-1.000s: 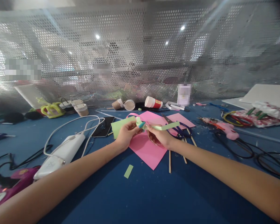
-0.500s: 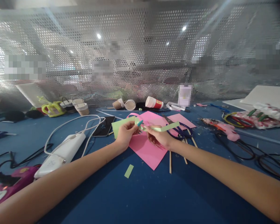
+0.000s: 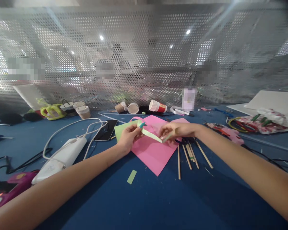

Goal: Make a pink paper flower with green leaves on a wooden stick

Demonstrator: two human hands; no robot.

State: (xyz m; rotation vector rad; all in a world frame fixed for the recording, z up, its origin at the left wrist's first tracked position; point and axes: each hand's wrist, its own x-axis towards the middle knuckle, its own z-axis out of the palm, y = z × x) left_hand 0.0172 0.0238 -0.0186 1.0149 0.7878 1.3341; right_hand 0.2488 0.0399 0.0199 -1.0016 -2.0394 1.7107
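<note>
My left hand (image 3: 129,136) is closed in a pinch on one end of a light green paper strip (image 3: 152,135), its thumb with a blue nail on top. The strip runs across to my right hand (image 3: 171,131), whose bent fingers hold it farther along, where it turns upward. Under both hands lies pink paper (image 3: 153,158) with a corner pointing toward me. A green paper sheet (image 3: 119,130) shows behind my left hand. Dark-handled scissors (image 3: 187,140) are partly hidden beneath my right wrist.
Several wooden sticks (image 3: 179,164) lie right of the pink paper. A small green paper piece (image 3: 132,177) rests nearer me. Left are a phone (image 3: 106,130) and a white power strip (image 3: 61,159); right, a pink glue gun (image 3: 232,134). Paper cups (image 3: 157,106) lie by the mesh wall.
My right hand has moved right and turned, drawing the strip out between the hands. More sticks show beside it. My left hand has stayed almost in place.
</note>
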